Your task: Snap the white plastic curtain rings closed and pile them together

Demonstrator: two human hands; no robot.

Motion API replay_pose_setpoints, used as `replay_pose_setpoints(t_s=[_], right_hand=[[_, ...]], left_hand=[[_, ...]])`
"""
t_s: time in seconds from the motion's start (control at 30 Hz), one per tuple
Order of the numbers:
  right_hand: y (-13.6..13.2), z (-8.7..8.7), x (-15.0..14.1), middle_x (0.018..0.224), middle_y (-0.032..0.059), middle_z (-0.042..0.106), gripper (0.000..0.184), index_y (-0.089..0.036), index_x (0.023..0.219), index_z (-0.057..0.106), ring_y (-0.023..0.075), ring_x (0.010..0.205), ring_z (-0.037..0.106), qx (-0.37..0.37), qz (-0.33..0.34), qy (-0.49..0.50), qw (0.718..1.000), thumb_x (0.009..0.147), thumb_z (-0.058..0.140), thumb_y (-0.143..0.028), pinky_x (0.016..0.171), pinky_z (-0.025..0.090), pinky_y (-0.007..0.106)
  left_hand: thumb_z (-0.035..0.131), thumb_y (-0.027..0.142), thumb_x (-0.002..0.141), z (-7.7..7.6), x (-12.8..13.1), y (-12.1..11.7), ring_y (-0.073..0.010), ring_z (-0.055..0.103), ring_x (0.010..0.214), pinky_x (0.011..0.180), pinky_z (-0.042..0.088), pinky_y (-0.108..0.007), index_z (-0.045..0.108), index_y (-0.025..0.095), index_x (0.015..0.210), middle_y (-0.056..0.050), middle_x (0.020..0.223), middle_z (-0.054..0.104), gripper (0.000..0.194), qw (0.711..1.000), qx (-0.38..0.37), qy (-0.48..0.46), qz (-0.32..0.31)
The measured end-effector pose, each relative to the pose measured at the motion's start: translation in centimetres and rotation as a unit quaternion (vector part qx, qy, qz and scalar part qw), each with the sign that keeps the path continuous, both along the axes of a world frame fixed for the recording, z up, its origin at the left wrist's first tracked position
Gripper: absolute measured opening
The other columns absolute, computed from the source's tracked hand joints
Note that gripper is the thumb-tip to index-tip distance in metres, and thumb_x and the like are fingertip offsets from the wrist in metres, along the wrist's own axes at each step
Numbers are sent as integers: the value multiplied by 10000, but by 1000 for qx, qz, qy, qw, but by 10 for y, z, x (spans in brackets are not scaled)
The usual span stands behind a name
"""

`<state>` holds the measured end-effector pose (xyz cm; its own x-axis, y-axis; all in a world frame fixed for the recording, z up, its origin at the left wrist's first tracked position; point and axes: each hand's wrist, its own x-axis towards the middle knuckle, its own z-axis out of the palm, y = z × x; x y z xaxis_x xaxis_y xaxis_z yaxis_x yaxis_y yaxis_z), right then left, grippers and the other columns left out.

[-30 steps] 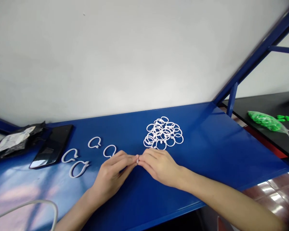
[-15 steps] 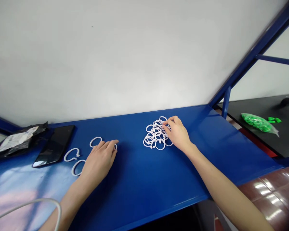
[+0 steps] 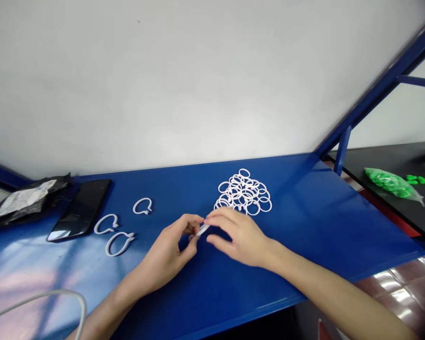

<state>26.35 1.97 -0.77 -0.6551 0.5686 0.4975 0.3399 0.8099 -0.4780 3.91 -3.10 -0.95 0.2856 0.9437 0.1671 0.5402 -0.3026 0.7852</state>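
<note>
Both my hands meet over the middle of the table around one white plastic ring (image 3: pixel 203 230). My left hand (image 3: pixel 168 252) pinches it between thumb and fingers, hiding part of it. Fingertips of my right hand (image 3: pixel 242 238) close on the ring's right end. A pile of similar white rings (image 3: pixel 246 192) lies just beyond my right hand. To the left of my left hand rest three separate rings: an upper one (image 3: pixel 141 206), a left one (image 3: pixel 106 224) and a lower one (image 3: pixel 118 244), each with a gap and small knobbed ends.
The blue table (image 3: pixel 233 293) meets a pale wall (image 3: pixel 198 85). At left lie a black phone (image 3: pixel 80 210) and a black plastic package (image 3: pixel 28 200); a white cable (image 3: pixel 46 293) curves at lower left. On a dark side table at right is a bag of green pieces (image 3: pixel 393 184).
My right hand has left the ring pile and come down-left to the held ring. My left hand has moved right, away from the loose rings, uncovering them.
</note>
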Motion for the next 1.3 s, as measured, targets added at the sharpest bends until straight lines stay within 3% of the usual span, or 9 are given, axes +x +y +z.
replay_pose_setpoints(t_s=[0.1,0.23,0.33,0.47,0.73,0.9,1.1,1.3], right_hand=[[-10,-5,-7,1030,55,736,136,-207,1104,663,185,926,700,-59,29,13,998,1035,570,-279,821,578,335],[-8,-5,-4,891,11,727,99,-210,1047,653,139,764,693,-209,-5,69,976,1022,599,-289,713,562,281],[-7,-1,-2,884,5,736,105,-213,1056,609,138,782,718,-297,2,122,947,1020,599,-311,727,582,286],[-10,3,-3,964,34,751,90,-212,1030,583,160,878,738,-334,22,130,933,1011,585,-299,796,600,326],[-10,4,-7,829,-21,738,109,-223,1036,639,122,710,673,-313,2,81,946,1015,593,-320,654,506,254],[-11,3,-7,860,-13,751,118,-220,1001,643,133,739,686,-268,-10,37,963,1034,566,-303,682,506,262],[-11,-7,-6,940,43,749,239,-189,1011,666,166,814,701,-107,13,-39,993,1081,457,-279,742,534,296],[-16,-11,-3,851,28,707,275,-185,990,672,148,699,646,-13,27,-85,996,1078,413,-210,642,504,269]], left_hand=[[543,224,963,0,3,-3,-143,720,901,845,587,-292,542,266,1228,-1,997,714,269,997,-42,-59,-1],[613,318,957,2,2,-2,-177,728,970,851,614,-318,566,257,1212,-43,1078,721,266,986,-77,-146,31],[639,340,942,6,0,2,-194,733,987,859,620,-335,637,247,1129,-56,1109,734,209,982,-80,-164,43],[632,390,949,8,-2,5,-171,723,782,747,611,-308,701,220,961,-28,873,758,184,988,-91,-120,35],[617,350,978,5,1,3,-135,724,755,715,570,-237,706,242,972,20,852,775,139,999,-34,-38,11],[515,282,1032,-3,8,0,-131,729,733,665,564,-218,666,234,1016,6,867,769,159,997,71,15,4],[448,163,1039,-14,9,-3,-128,649,610,582,511,-227,627,198,1015,8,724,686,184,955,267,133,-4],[436,27,983,-11,15,-8,-130,557,517,526,452,-253,586,195,950,23,638,634,228,918,352,180,-8]])
